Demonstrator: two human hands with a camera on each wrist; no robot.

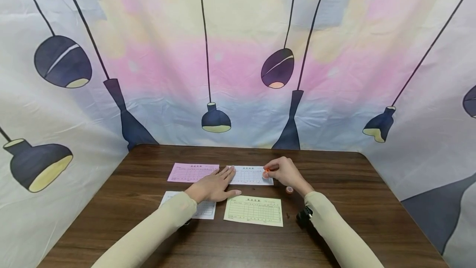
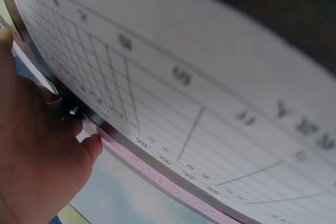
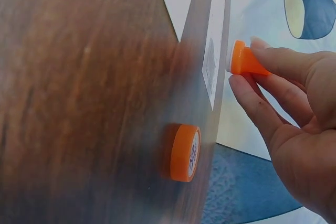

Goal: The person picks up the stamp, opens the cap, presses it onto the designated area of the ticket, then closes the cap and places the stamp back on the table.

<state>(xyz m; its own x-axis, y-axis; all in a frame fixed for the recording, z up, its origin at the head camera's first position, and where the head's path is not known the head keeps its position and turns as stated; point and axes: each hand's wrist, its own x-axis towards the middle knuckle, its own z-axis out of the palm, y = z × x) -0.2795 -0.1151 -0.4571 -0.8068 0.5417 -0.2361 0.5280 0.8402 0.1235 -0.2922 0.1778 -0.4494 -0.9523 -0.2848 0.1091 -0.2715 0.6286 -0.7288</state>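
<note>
An orange stamp (image 3: 245, 60) is pinched between the thumb and fingers of my right hand (image 1: 286, 172). In the right wrist view its pale face points at the white printed form (image 1: 249, 175) and appears slightly off the paper. A round orange cap (image 3: 185, 153) with a printed label lies on the table by the right wrist. My left hand (image 1: 213, 186) rests with straight fingers spread, fingertips at the left edge of that white form and thumb by the top edge of the yellow form (image 1: 253, 211). Another white form (image 1: 206, 210) lies partly hidden under the left forearm.
A pink form (image 1: 191, 173) lies at the back left, beside the left hand. Everything sits on a dark wooden table (image 1: 334, 168). Behind it hangs a cloth backdrop (image 1: 241, 69) printed with lamps. A black wrist camera (image 1: 305, 215) is on the right wrist.
</note>
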